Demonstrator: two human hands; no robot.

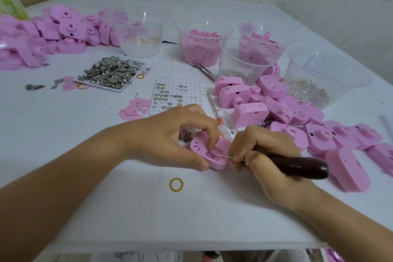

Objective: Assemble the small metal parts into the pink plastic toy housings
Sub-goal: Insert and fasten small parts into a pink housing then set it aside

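While left hand [168, 142] fingers pinch the pink housing [198, 147], right hand [265, 155] fingers curl round dark-handled awl [302, 166], tip in housing

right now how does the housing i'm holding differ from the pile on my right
The left hand grips the held housing, a tool poking its rectangular recess; the pile lies loose. The held housing faces recess-up; many in the pile show round knobs. Both pink.
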